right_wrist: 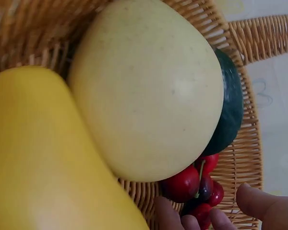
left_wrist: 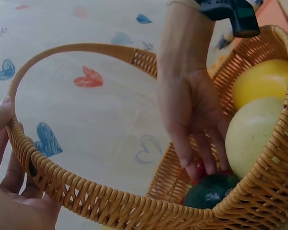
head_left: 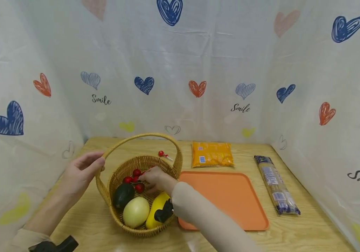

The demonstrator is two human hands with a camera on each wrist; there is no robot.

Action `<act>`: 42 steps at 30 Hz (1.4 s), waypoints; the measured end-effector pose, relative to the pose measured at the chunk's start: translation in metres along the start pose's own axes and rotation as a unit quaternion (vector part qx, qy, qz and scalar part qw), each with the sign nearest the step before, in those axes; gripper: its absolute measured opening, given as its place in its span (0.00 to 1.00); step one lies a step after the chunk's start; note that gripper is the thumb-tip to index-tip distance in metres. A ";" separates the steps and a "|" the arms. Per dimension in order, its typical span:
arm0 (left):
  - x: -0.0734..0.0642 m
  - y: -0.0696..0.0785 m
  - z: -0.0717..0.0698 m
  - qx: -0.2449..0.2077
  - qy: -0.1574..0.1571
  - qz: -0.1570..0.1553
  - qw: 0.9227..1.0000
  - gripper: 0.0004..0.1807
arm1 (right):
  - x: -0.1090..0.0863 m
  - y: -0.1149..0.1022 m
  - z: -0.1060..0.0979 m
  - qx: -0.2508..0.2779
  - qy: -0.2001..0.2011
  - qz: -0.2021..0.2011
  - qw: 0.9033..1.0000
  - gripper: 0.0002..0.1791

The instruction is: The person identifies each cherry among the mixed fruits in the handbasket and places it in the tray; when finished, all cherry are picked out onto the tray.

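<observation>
In the head view my left hand (head_left: 79,173) grips the left side of the arched handle (head_left: 145,135) of a wicker basket (head_left: 115,221). My right hand (head_left: 157,177) reaches down inside the basket, fingers at a bunch of red cherries (head_left: 139,188). Loosely extended fingers show in the left wrist view; the right wrist view has the thumb (right_wrist: 254,199) apart from the fingertips (right_wrist: 169,215), beside the cherries. A dark green avocado-like fruit (head_left: 123,196), a pale round fruit (head_left: 136,212) and a smooth yellow fruit (head_left: 156,209) share the basket.
Right of the basket lies an orange tray (head_left: 217,196). Behind it is an orange packet (head_left: 212,154), and a long clear-and-blue packet (head_left: 277,185) lies farther right. A small red lollipop-like thing (head_left: 161,153) sits behind the basket. Heart-printed curtains (head_left: 195,63) surround the wooden table (head_left: 312,227).
</observation>
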State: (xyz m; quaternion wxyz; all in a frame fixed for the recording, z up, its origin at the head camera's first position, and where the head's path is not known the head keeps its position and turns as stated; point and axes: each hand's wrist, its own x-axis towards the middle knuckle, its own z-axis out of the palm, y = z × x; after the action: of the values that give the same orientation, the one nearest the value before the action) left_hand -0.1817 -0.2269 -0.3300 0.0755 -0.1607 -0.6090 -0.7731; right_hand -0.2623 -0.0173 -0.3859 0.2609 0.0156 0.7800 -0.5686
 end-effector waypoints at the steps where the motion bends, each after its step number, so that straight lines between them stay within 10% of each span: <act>1: 0.000 0.000 0.000 0.001 -0.001 -0.001 1.000 0.15 | 0.001 0.000 0.001 0.006 0.004 0.002 1.000 0.04; 9: 0.001 -0.002 0.000 -0.001 0.000 -0.003 1.000 0.15 | 0.002 0.003 0.017 0.012 0.042 -0.001 0.999 0.08; 27: 0.000 -0.003 0.000 -0.013 -0.001 0.010 1.000 0.15 | 0.011 0.005 0.024 -0.204 0.083 -0.021 0.975 0.08; 42: 0.002 -0.011 -0.001 -0.063 -0.013 0.029 0.998 0.17 | -0.020 0.000 0.004 -0.061 0.036 -0.046 0.996 0.02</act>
State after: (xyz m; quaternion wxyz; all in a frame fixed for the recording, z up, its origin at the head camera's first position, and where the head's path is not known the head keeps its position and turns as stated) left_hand -0.1868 -0.2254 -0.3396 0.0799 -0.1926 -0.5551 -0.8052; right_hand -0.2436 -0.0153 -0.3782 0.2069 -0.0155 0.8222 -0.5300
